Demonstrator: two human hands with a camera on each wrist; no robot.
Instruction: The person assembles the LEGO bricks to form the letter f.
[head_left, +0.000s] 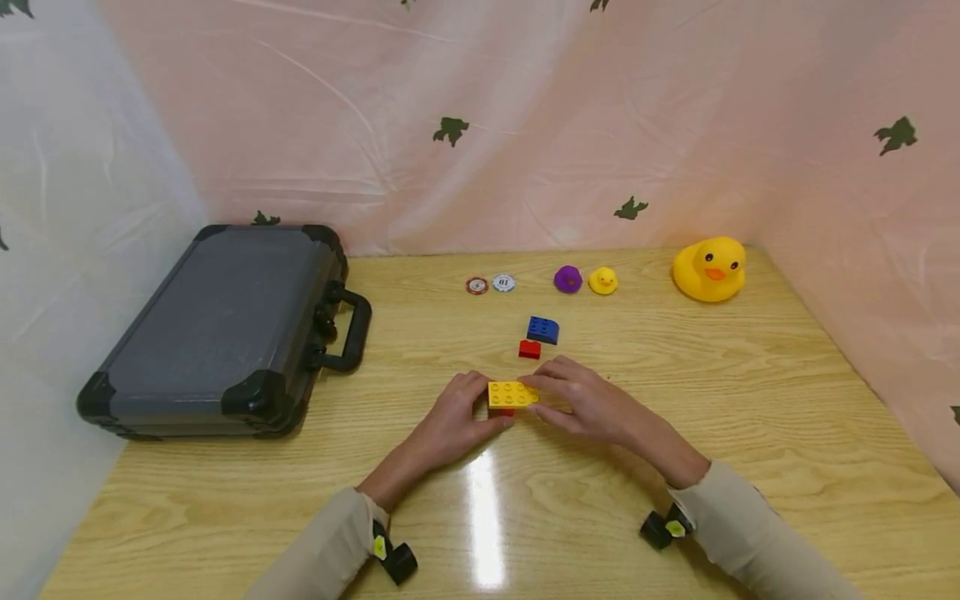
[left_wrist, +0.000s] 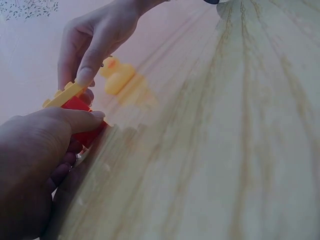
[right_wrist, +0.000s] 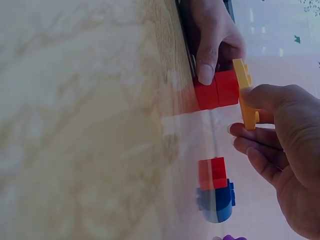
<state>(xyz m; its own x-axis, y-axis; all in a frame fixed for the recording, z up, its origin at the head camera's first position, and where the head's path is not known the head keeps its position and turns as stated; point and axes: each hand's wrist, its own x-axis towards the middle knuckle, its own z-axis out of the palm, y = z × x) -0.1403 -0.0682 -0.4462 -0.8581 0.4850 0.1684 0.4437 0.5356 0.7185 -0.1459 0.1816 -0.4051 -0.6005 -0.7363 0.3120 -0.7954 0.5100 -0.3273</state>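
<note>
Pinching a yellow brick between thumb and fingers, the right hand is holding it atop stacked red bricks, which the left hand is gripping.

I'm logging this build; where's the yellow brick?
In the head view, the yellow brick is just below centre, between the left hand and the right hand, which pinches it; the right wrist view shows it atop two red bricks.

Upside-down "10" on white chip
</note>
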